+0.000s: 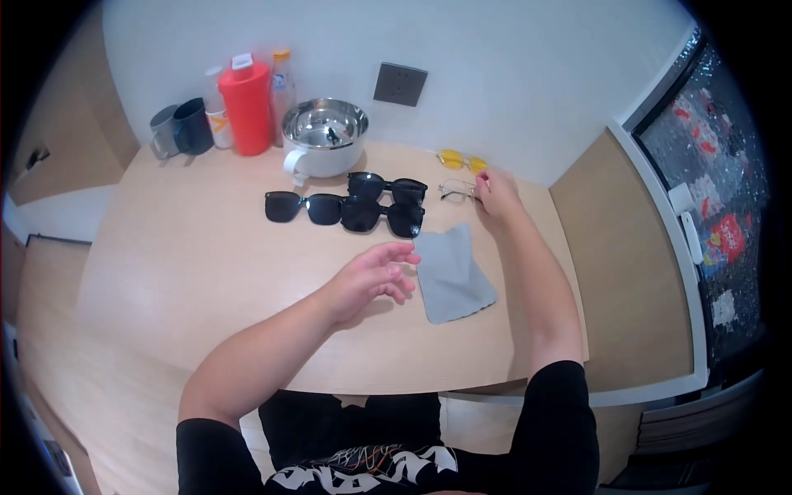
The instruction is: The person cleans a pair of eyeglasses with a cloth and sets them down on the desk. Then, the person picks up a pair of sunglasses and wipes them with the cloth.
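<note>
My right hand (498,193) is at the back right of the table, its fingers closed on the right end of a pair of clear thin-framed eyeglasses (456,190). Just behind them lie yellow-lensed glasses (460,160). My left hand (375,282) hovers above the table with fingers apart and nothing in them. Beside its fingertips a grey cleaning cloth (450,276) is spread on the tabletop. Beyond that hand sit three pairs of black sunglasses: one on the left (303,208), one at the back (388,188) and one in front (383,217), close together.
Along the wall stand a grey mug (165,132), a dark mug (194,126), a red jug (246,109), a clear bottle (283,87) and a white-handled steel bowl (326,136). A wall socket (401,84) is above. A wooden panel (623,272) borders the table's right side.
</note>
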`<state>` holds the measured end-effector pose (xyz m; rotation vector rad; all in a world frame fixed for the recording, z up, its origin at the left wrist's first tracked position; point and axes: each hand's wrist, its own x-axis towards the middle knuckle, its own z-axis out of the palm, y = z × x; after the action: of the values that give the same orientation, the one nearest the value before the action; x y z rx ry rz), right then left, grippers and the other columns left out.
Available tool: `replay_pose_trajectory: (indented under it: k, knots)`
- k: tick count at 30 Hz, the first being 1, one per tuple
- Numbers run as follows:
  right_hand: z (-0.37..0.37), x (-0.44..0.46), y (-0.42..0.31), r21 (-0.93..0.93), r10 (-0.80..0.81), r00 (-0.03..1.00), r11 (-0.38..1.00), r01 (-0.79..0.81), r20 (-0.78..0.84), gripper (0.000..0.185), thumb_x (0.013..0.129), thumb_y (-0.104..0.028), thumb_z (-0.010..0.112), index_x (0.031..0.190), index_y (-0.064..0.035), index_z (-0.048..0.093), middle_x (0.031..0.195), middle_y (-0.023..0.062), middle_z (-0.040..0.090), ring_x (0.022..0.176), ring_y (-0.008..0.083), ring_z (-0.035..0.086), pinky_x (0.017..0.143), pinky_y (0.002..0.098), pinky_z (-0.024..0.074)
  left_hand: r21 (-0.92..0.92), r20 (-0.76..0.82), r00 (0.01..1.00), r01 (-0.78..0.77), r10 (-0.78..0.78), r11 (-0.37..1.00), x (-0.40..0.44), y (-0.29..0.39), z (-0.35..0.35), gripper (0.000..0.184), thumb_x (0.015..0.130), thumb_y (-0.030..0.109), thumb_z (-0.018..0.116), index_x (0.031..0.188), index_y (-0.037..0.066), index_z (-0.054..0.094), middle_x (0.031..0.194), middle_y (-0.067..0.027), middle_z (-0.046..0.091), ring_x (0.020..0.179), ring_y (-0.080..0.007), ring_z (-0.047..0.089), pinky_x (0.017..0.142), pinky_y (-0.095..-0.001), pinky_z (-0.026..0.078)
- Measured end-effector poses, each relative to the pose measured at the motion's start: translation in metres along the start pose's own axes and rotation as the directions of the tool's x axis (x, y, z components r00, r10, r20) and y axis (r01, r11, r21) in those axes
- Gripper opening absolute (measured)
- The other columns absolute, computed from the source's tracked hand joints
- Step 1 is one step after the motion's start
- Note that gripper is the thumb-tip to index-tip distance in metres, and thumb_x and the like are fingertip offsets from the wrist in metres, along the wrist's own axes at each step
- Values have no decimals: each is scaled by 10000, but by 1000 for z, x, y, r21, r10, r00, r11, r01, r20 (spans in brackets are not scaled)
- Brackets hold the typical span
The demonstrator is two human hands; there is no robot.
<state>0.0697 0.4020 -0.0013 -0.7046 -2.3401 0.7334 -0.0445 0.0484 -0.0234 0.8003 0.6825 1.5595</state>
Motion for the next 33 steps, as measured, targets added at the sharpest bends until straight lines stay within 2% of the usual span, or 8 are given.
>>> replay_pose_trajectory:
  k: [2,5,8,11,14,17,20,33]
  knots:
    - [-10,-24,-43,-438,-331,935,864,249,-123,73,850,-75,633,885,-14,615,951,120,591,908,292,541,830,418,456,-6,0,1000,0,0,1000,0,-1,0,561,934,241,621,1417,42,417,1374,-164,495,1051,-276,627,868,-398,529]
    - [-12,-50,-63,-452,-372,922,845,287,-110,123,805,-149,671,863,-41,657,995,119,591,1016,343,514,903,471,414,-6,5,1000,1,-1,1000,0,0,1,552,936,229,616,1416,40,420,1381,-167,492,1048,-277,628,871,-399,528]
    - [-1,-62,-26,-545,-341,937,801,248,-74,198,802,-229,699,966,-117,703,997,102,583,1023,314,513,905,453,400,25,20,1000,9,-10,1000,0,2,3,532,972,220,555,1431,24,368,1353,-144,476,1035,-217,606,863,-353,518]
    - [5,-71,-26,-522,-260,956,839,154,-134,226,835,-262,671,1032,-171,737,1081,91,599,1064,319,510,933,453,385,34,20,1000,-4,3,999,-1,-1,2,513,976,212,548,1426,29,383,1351,-143,482,1032,-218,612,865,-354,521]
    - [6,-72,-20,-534,-367,928,797,281,-59,263,873,-284,638,1110,-209,726,1226,78,589,1132,333,489,988,456,352,43,23,1000,-21,20,999,-1,-3,-2,554,943,256,595,1415,28,416,1387,-174,493,1061,-290,628,874,-395,527]
    - [9,-77,-34,-585,-316,948,764,272,29,279,913,-314,590,1158,-249,707,1352,72,542,1219,344,441,1046,474,301,67,33,999,-34,31,997,-1,-3,-1,561,943,260,594,1418,25,411,1395,-177,484,1065,-290,626,873,-397,525]
    - [13,-76,-33,-561,-289,957,788,254,27,303,865,-297,650,1164,-272,694,1377,90,536,1271,346,428,1075,510,275,77,30,999,-25,23,997,-1,-2,0,567,942,265,595,1420,24,408,1399,-179,480,1071,-290,622,874,-397,524]
    - [14,-76,-33,-524,-132,987,836,162,94,389,930,-392,575,1297,-272,621,1456,136,443,1366,362,336,1105,515,255,93,46,999,-17,13,996,0,-3,-1,594,924,284,619,1419,30,410,1386,-177,489,1074,-284,622,883,-390,522]
